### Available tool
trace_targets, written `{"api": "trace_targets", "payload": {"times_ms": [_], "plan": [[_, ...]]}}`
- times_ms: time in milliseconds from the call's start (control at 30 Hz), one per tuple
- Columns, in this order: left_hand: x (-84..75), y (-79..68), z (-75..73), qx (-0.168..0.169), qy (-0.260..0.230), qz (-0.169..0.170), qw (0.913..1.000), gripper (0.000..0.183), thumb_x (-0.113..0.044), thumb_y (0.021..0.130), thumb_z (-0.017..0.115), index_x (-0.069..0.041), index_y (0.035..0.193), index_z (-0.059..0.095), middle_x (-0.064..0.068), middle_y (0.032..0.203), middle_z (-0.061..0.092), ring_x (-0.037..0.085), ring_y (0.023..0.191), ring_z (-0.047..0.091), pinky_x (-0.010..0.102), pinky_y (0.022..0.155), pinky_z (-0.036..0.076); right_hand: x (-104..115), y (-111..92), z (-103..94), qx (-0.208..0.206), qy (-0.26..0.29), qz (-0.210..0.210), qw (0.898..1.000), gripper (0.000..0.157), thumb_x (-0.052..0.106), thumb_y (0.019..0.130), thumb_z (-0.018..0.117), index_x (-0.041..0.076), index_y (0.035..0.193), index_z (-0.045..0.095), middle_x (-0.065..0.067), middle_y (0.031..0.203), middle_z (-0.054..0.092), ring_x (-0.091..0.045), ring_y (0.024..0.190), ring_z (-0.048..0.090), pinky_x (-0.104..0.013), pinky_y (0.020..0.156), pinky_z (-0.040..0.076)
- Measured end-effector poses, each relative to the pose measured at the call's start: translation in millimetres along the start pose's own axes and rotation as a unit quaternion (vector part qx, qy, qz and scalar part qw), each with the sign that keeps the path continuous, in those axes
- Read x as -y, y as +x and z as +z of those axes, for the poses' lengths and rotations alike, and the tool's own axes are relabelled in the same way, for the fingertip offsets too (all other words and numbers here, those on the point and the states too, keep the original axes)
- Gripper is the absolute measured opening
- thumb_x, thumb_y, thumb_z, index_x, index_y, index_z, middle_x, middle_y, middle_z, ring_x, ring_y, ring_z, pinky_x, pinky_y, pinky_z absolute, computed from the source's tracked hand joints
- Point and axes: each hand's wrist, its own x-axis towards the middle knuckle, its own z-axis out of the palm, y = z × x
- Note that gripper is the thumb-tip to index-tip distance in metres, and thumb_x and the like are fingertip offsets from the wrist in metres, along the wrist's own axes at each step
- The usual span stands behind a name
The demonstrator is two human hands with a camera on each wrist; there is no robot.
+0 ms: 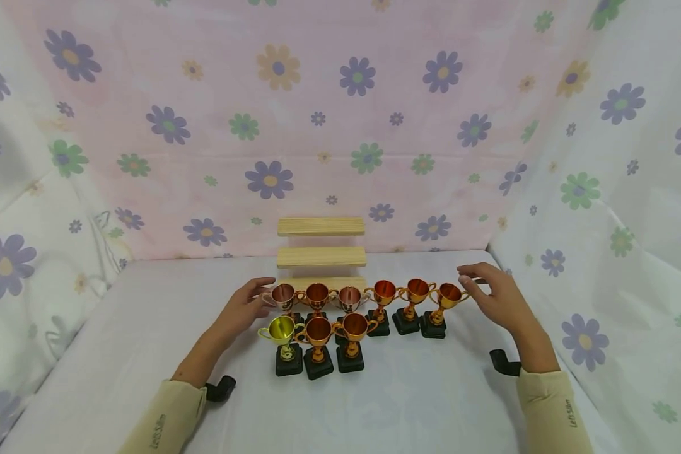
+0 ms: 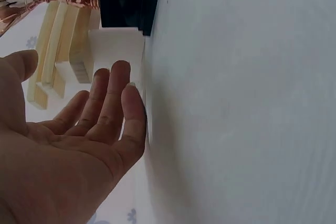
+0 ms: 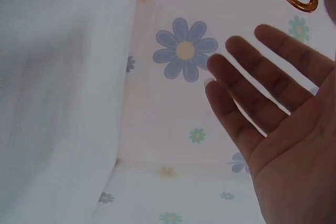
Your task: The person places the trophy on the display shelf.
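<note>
Several small trophy cups on black square bases stand grouped on the table. At the front left is a yellow-gold trophy (image 1: 282, 331), with two orange-gold ones beside it. Behind them are rose-toned and copper trophies, among them a rose-gold trophy (image 1: 284, 295) at the left end. My left hand (image 1: 248, 309) is beside that one, fingers spread and relaxed; the left wrist view shows its palm holding nothing. On the right, my right hand (image 1: 494, 295) hovers just past the rightmost orange-gold trophy (image 1: 448, 296), fingers loosely extended and apart from its handle.
A stepped wooden rack (image 1: 321, 256) with pale slats stands behind the trophies, its lowest slat partly hidden by them. White cloth (image 1: 420, 397) covers the table. Flower-printed fabric (image 1: 318, 139) hangs at the back and along both sides.
</note>
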Motion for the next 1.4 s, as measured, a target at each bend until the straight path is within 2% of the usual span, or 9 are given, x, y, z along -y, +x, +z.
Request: {"api": "trace_targets", "payload": {"times_ms": [100, 267, 467, 633, 733, 1000, 1233, 1400], "plan": [[1.3, 0.5, 3.8, 0.004, -0.011, 0.002, 0.9999, 0.053, -0.027, 0.111, 0.056, -0.004, 0.158, 0.044, 0.025, 0.145, 0.06, 0.034, 0.123, 0.065, 0.047, 0.1, 0.057, 3.0, -1.1, -0.9, 0.004, 0.005, -0.03, 1.0, 0.028, 0.017, 0.104, 0.07, 0.004, 0.129, 0.07, -0.012, 0.124, 0.073, -0.034, 0.112, 0.069, -0.061, 0.093, 0.056], [3.0, 1.9, 9.0, 0.002, -0.008, -0.005, 1.0, 0.053, -0.025, 0.111, 0.055, -0.003, 0.158, 0.044, 0.024, 0.142, 0.062, 0.028, 0.116, 0.067, 0.042, 0.096, 0.058, 5.6, -2.6, -0.9, 0.025, 0.015, -0.061, 0.998, 0.037, 0.013, 0.095, 0.08, 0.008, 0.131, 0.07, -0.009, 0.125, 0.074, -0.029, 0.11, 0.069, -0.056, 0.091, 0.057], [2.2, 5.7, 11.9, -0.003, -0.009, 0.001, 1.0, 0.051, -0.014, 0.108, 0.054, -0.002, 0.157, 0.044, 0.024, 0.133, 0.068, 0.019, 0.103, 0.071, 0.034, 0.087, 0.057, 4.6, -4.8, -0.8, 0.041, 0.039, -0.066, 0.996, 0.049, 0.013, 0.09, 0.085, 0.011, 0.137, 0.069, -0.005, 0.125, 0.075, -0.024, 0.108, 0.07, -0.043, 0.092, 0.057], [2.3, 7.8, 12.4, -0.005, -0.022, -0.001, 0.9997, 0.052, -0.011, 0.107, 0.056, -0.002, 0.157, 0.044, 0.019, 0.125, 0.073, 0.013, 0.098, 0.072, 0.032, 0.086, 0.056, 5.7, -4.8, -1.1, 0.045, 0.05, -0.063, 0.996, 0.053, 0.014, 0.088, 0.088, 0.01, 0.137, 0.069, -0.003, 0.123, 0.075, -0.02, 0.105, 0.069, -0.038, 0.092, 0.056], [2.6, 9.3, 12.4, -0.008, -0.029, -0.01, 0.9995, 0.053, -0.01, 0.106, 0.057, -0.002, 0.157, 0.044, 0.017, 0.122, 0.073, 0.013, 0.098, 0.07, 0.032, 0.087, 0.055, 6.3, -4.1, -1.1, 0.051, 0.048, -0.054, 0.996, 0.053, 0.018, 0.086, 0.091, 0.012, 0.134, 0.07, 0.0, 0.12, 0.076, -0.017, 0.104, 0.069, -0.033, 0.092, 0.055], [3.6, 12.6, 11.9, 0.002, -0.046, -0.032, 0.9984, 0.057, -0.01, 0.103, 0.055, -0.005, 0.158, 0.043, 0.016, 0.13, 0.07, 0.018, 0.109, 0.064, 0.035, 0.098, 0.051, 8.4, -1.0, 1.9, 0.071, 0.042, -0.045, 0.996, 0.046, 0.024, 0.082, 0.094, 0.016, 0.121, 0.071, 0.011, 0.102, 0.075, -0.013, 0.096, 0.068, -0.038, 0.088, 0.057], [6.7, 11.2, 12.5, 0.013, -0.059, -0.02, 0.998, 0.058, -0.007, 0.105, 0.053, -0.007, 0.161, 0.041, 0.016, 0.13, 0.068, 0.017, 0.111, 0.064, 0.038, 0.103, 0.049, 8.1, -0.7, 5.5, 0.069, 0.035, -0.049, 0.996, 0.044, 0.019, 0.082, 0.094, 0.017, 0.119, 0.072, 0.012, 0.1, 0.075, -0.014, 0.096, 0.07, -0.045, 0.087, 0.058], [9.7, 10.5, 12.7, 0.008, -0.04, -0.02, 0.9989, 0.055, -0.009, 0.108, 0.053, -0.007, 0.161, 0.041, 0.016, 0.13, 0.067, 0.02, 0.113, 0.065, 0.044, 0.107, 0.048, 9.6, -1.2, 5.4, 0.072, 0.039, -0.047, 0.996, 0.041, 0.021, 0.084, 0.093, 0.016, 0.12, 0.072, 0.012, 0.101, 0.075, -0.015, 0.096, 0.071, -0.047, 0.088, 0.059]]}}
